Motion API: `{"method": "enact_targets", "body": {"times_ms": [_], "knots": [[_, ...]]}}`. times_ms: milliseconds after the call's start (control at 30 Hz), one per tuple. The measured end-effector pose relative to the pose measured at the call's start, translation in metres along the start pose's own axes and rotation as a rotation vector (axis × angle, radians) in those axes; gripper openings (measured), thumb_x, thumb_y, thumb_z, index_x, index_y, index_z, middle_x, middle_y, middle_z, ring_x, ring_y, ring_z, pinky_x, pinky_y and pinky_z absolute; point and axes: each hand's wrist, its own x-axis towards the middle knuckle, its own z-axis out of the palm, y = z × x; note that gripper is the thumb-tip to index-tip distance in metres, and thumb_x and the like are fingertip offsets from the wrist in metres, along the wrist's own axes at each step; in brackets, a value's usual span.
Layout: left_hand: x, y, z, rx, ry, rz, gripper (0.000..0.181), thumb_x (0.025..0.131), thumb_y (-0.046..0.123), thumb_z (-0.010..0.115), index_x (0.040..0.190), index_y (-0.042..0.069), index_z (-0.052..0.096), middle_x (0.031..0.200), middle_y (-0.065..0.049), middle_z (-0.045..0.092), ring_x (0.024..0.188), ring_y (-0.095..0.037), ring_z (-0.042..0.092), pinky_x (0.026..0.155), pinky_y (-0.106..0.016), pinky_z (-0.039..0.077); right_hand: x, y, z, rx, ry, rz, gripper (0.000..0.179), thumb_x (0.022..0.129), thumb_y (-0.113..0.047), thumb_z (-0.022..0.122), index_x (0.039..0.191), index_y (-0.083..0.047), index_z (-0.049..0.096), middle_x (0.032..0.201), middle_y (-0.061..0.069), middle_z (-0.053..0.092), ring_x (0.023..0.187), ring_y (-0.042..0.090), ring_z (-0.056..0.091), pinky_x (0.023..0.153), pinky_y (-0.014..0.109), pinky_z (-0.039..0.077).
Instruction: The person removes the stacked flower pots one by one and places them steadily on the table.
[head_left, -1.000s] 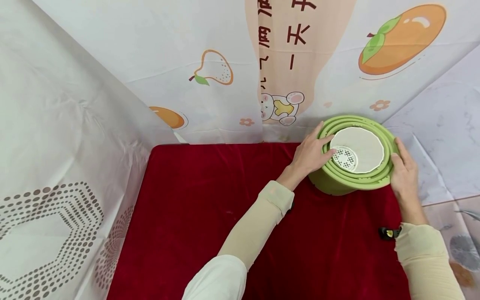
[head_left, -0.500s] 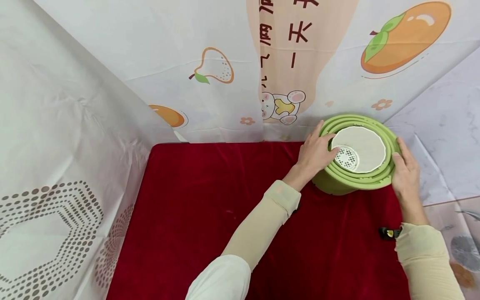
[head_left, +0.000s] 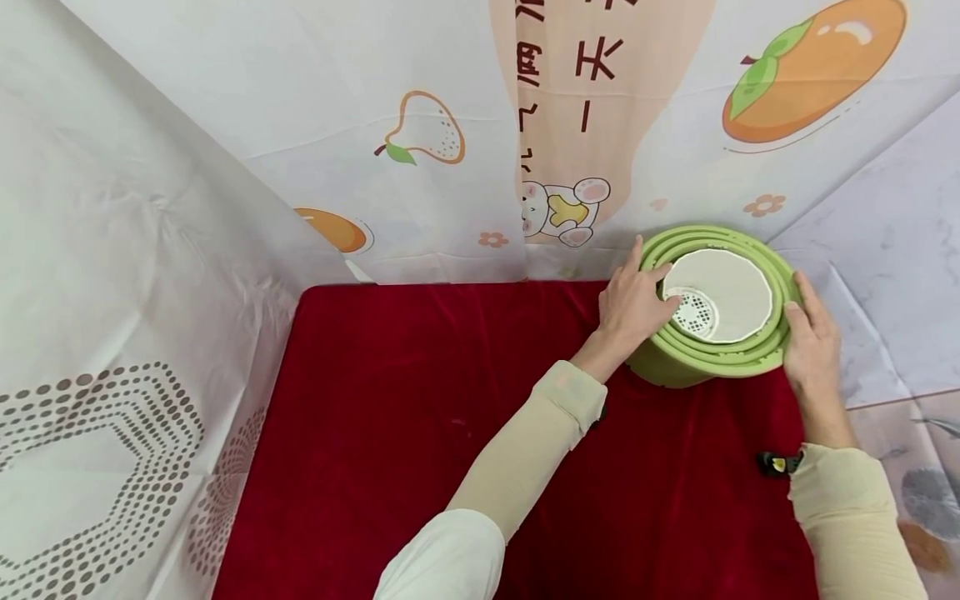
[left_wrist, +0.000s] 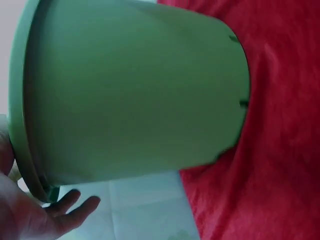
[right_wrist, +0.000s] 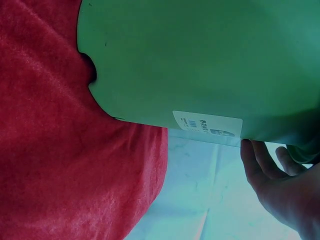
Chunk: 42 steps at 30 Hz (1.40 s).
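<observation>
A nest of light green flower pots (head_left: 663, 368) stands at the back right of the red cloth, with a white inner pot (head_left: 731, 287) in the middle. Holes show in the white pot's round base. My left hand (head_left: 632, 307) grips the stack's left rim, its thumb reaching over toward the white pot and its fingers outside. On the opposite side my right hand (head_left: 813, 350) holds the outer rim, thumb on top and fingers along the wall. The right wrist view shows a white label (right_wrist: 207, 123) on the outer green pot (right_wrist: 195, 60), close to the right fingers.
The red velvet cloth (head_left: 420, 417) covers the table. Printed fabric walls rise behind it (head_left: 450, 217) and at the left (head_left: 112, 292), and a marbled sheet (head_left: 862, 250) borders the right side. The pots stand close to the back wall.
My left hand has shifted slightly right along with the pots, its thumb still over the rim. My right hand keeps its hold, nearly unmoved. The head view has tilted slightly.
</observation>
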Motion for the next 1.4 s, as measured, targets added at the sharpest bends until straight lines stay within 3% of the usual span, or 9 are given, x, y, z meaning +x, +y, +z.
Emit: {"method": "enact_targets", "body": {"times_ms": [133, 267, 467, 600, 767, 1067, 1167, 1267, 1400], "knots": [[0.000, 0.002, 0.004, -0.059, 0.067, -0.018, 0.048, 0.082, 0.035, 0.077, 0.128, 0.039, 0.066, 0.162, 0.006, 0.027, 0.096, -0.011, 0.058, 0.057, -0.022, 0.047, 0.001, 0.003, 0.001, 0.010, 0.000, -0.006, 0.046, 0.104, -0.015, 0.043, 0.151, -0.020, 0.042, 0.155, -0.003, 0.039, 0.139, 0.002, 0.034, 0.111, 0.010, 0.020], [0.000, 0.001, 0.007, -0.082, 0.109, -0.008, 0.048, 0.080, 0.026, 0.077, 0.127, 0.037, 0.068, 0.161, 0.004, 0.031, 0.095, -0.013, 0.058, 0.068, -0.024, 0.050, 0.002, 0.004, 0.001, 0.016, 0.000, -0.013, 0.047, 0.104, -0.016, 0.044, 0.151, -0.020, 0.042, 0.155, -0.003, 0.039, 0.140, 0.002, 0.033, 0.110, 0.009, 0.021], [0.002, 0.000, 0.006, -0.067, 0.147, 0.051, 0.048, 0.081, 0.025, 0.074, 0.127, 0.035, 0.068, 0.158, 0.003, 0.035, 0.123, -0.014, 0.053, 0.096, -0.026, 0.047, 0.002, 0.003, 0.000, 0.016, 0.004, -0.015, 0.047, 0.104, -0.016, 0.045, 0.151, -0.020, 0.043, 0.155, -0.003, 0.039, 0.140, 0.002, 0.033, 0.111, 0.010, 0.021], [0.003, 0.002, 0.001, -0.033, 0.140, 0.091, 0.046, 0.083, 0.025, 0.070, 0.128, 0.034, 0.067, 0.155, 0.005, 0.040, 0.140, -0.016, 0.039, 0.112, -0.034, 0.035, 0.002, 0.001, 0.000, 0.023, 0.005, -0.020, 0.046, 0.104, -0.015, 0.045, 0.150, -0.020, 0.043, 0.155, -0.002, 0.040, 0.140, 0.003, 0.034, 0.111, 0.010, 0.021], [0.004, 0.002, -0.003, -0.006, 0.105, 0.126, 0.046, 0.086, 0.025, 0.065, 0.131, 0.033, 0.066, 0.148, 0.011, 0.049, 0.143, -0.017, 0.036, 0.114, -0.049, 0.030, 0.001, 0.002, 0.000, 0.023, 0.005, -0.011, 0.047, 0.104, -0.015, 0.045, 0.150, -0.021, 0.043, 0.155, -0.003, 0.039, 0.140, 0.003, 0.034, 0.110, 0.009, 0.021], [0.004, -0.007, -0.002, -0.105, 0.119, 0.165, 0.048, 0.087, 0.024, 0.068, 0.134, 0.033, 0.063, 0.133, 0.020, 0.059, 0.144, -0.012, 0.033, 0.119, -0.050, 0.017, 0.002, 0.008, 0.000, -0.001, 0.010, -0.031, 0.046, 0.104, -0.019, 0.045, 0.150, -0.025, 0.044, 0.154, -0.006, 0.040, 0.139, 0.001, 0.034, 0.111, 0.010, 0.021], [0.005, -0.009, -0.002, -0.129, 0.129, 0.171, 0.048, 0.086, 0.024, 0.069, 0.133, 0.034, 0.064, 0.096, 0.012, 0.075, 0.143, -0.011, 0.034, 0.119, -0.050, 0.016, 0.002, 0.008, 0.001, 0.004, 0.014, -0.032, 0.045, 0.104, -0.019, 0.045, 0.149, -0.025, 0.044, 0.154, -0.007, 0.041, 0.139, 0.001, 0.034, 0.111, 0.010, 0.021], [0.005, -0.010, -0.002, -0.124, 0.132, 0.175, 0.047, 0.087, 0.024, 0.068, 0.133, 0.034, 0.064, 0.053, 0.010, 0.059, 0.143, -0.011, 0.035, 0.119, -0.051, 0.018, 0.002, 0.007, 0.001, 0.013, 0.014, -0.023, 0.046, 0.104, -0.018, 0.045, 0.149, -0.024, 0.044, 0.154, -0.006, 0.041, 0.139, 0.001, 0.034, 0.111, 0.010, 0.021], [0.006, -0.010, -0.003, -0.100, 0.127, 0.178, 0.047, 0.087, 0.026, 0.068, 0.133, 0.035, 0.063, 0.043, 0.012, 0.045, 0.142, -0.011, 0.036, 0.119, -0.050, 0.018, -0.001, -0.002, 0.001, 0.021, 0.014, -0.007, 0.046, 0.104, -0.016, 0.045, 0.150, -0.021, 0.044, 0.154, -0.004, 0.040, 0.140, 0.002, 0.034, 0.110, 0.009, 0.021]]}}
